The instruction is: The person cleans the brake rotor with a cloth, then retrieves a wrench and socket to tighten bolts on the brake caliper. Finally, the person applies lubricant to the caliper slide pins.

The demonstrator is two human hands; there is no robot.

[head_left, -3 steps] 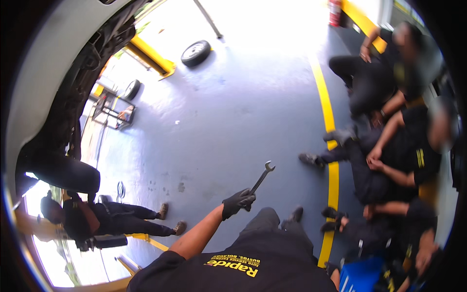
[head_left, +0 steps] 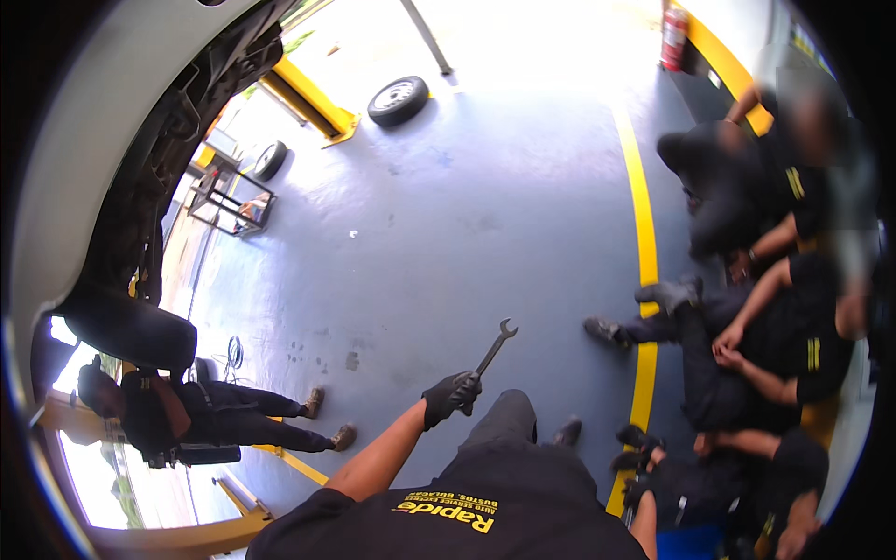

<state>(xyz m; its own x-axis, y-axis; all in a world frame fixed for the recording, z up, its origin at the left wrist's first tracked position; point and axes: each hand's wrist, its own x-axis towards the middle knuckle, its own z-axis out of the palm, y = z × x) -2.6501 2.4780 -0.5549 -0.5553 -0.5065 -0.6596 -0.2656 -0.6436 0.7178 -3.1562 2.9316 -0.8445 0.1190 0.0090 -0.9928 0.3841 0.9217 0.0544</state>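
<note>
My left hand (head_left: 450, 399), in a black glove, is closed around the lower part of a wrench (head_left: 494, 350). The wrench is metal and slants up and to the right, its open-ended jaw free above the grey floor. Low on the right, my right hand (head_left: 638, 493) shows only in part, also in a dark glove, beside my body. Its fingers cannot be made out, nor whether it holds anything.
A raised vehicle with a tire (head_left: 131, 331) fills the left side. A person (head_left: 224, 411) stands beneath it. Several people sit along the right, past a yellow floor line (head_left: 644, 233). A loose wheel (head_left: 398, 100), a cart (head_left: 233, 201) and a fire extinguisher (head_left: 674, 39) stand farther off.
The view has tilted slightly, so the far floor and the seated people sit lower in the picture. More of my right hand shows. The wrench stays in my left hand.
</note>
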